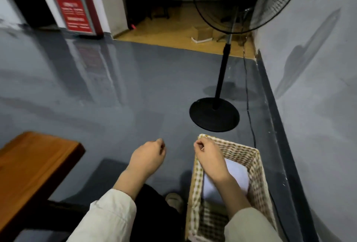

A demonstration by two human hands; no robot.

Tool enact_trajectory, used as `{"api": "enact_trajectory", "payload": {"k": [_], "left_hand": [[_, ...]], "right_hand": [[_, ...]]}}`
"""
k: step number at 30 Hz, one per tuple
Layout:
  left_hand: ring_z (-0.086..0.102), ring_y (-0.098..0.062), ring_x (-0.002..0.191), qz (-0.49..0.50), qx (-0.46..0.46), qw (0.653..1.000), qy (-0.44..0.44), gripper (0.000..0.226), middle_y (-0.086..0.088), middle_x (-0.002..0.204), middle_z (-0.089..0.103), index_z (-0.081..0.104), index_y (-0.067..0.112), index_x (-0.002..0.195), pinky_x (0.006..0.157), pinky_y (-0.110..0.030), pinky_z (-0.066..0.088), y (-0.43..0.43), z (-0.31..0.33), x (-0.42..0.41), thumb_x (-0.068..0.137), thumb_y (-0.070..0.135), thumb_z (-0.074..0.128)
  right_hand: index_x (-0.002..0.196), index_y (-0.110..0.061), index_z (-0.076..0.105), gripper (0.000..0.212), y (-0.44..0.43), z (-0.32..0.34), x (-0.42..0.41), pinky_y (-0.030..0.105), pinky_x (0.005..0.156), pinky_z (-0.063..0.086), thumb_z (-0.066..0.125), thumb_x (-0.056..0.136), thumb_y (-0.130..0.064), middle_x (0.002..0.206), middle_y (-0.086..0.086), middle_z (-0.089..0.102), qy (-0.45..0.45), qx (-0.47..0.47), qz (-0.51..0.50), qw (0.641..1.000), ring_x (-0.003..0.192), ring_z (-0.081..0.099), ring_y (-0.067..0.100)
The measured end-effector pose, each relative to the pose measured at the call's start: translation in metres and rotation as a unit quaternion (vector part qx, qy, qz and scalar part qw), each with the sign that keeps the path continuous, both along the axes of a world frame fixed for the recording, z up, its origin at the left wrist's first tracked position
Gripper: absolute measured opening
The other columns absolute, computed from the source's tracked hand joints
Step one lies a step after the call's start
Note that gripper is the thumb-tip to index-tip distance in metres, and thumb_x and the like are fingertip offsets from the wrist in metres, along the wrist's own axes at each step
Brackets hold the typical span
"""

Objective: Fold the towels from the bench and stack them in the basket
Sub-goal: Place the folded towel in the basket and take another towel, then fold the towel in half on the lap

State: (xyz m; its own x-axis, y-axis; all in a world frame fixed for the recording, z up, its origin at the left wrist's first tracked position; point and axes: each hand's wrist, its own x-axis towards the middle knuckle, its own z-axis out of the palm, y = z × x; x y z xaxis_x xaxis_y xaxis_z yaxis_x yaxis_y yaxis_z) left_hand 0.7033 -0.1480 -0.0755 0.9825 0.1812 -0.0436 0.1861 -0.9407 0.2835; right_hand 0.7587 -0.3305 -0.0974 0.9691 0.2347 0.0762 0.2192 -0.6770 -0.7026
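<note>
A woven checked basket (257, 166) stands on the grey floor at the lower right. A folded white towel (238, 176) lies flat inside it, partly hidden by my right forearm. My right hand (209, 157) hovers over the basket's left rim, fingers loosely curled and holding nothing. My left hand (147, 157) hangs above the floor to the left of the basket, also loosely curled and empty. The wooden bench (32, 162) is at the lower left; no towel shows on the part of it in view.
A standing fan with a round black base (214, 115) is just beyond the basket, its cable (249, 110) running along the right wall. My shoe (174, 201) is beside the basket. Open grey floor stretches ahead and to the left.
</note>
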Motion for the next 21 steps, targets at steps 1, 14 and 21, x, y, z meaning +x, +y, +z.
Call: {"api": "enact_trajectory", "payload": {"k": [1, 14, 21], "left_hand": [[0.059, -0.032, 0.101, 0.016, 0.003, 1.0, -0.004, 0.026, -0.009, 0.11, 0.064, 0.054, 0.016, 0.113, 0.078, -0.036, 0.048, 0.014, 0.004, -0.012, 0.099, 0.034, 0.039], [0.062, -0.026, 0.096, 0.265, 0.03, 0.963, -0.04, 0.023, -0.004, 0.107, 0.066, 0.057, 0.022, 0.109, 0.078, -0.037, 0.051, 0.169, 0.045, -0.212, 0.097, 0.035, 0.041], [0.061, -0.025, 0.094, 0.429, 0.051, 0.9, -0.052, 0.023, -0.003, 0.105, 0.066, 0.057, 0.02, 0.108, 0.07, -0.031, 0.045, 0.212, 0.052, -0.331, 0.098, 0.033, 0.041]], "right_hand": [[0.094, -0.01, 0.062, 0.014, 0.015, 0.004, -0.006, 0.036, 0.08, 0.043, 0.051, 0.094, -0.018, 0.096, 0.008, 0.063, -0.005, -0.007, 0.013, 1.0, 0.093, 0.058, 0.027], [0.093, -0.014, 0.061, 0.016, 0.226, 0.052, -0.122, 0.039, 0.08, 0.047, 0.05, 0.095, -0.025, 0.098, 0.006, 0.059, -0.041, -0.003, 0.281, 0.959, 0.09, 0.058, 0.026], [0.105, -0.016, 0.06, 0.02, 0.319, 0.068, -0.207, 0.03, 0.074, 0.044, 0.046, 0.098, -0.027, 0.105, -0.002, 0.058, -0.059, -0.011, 0.459, 0.886, 0.092, 0.056, 0.017]]}}
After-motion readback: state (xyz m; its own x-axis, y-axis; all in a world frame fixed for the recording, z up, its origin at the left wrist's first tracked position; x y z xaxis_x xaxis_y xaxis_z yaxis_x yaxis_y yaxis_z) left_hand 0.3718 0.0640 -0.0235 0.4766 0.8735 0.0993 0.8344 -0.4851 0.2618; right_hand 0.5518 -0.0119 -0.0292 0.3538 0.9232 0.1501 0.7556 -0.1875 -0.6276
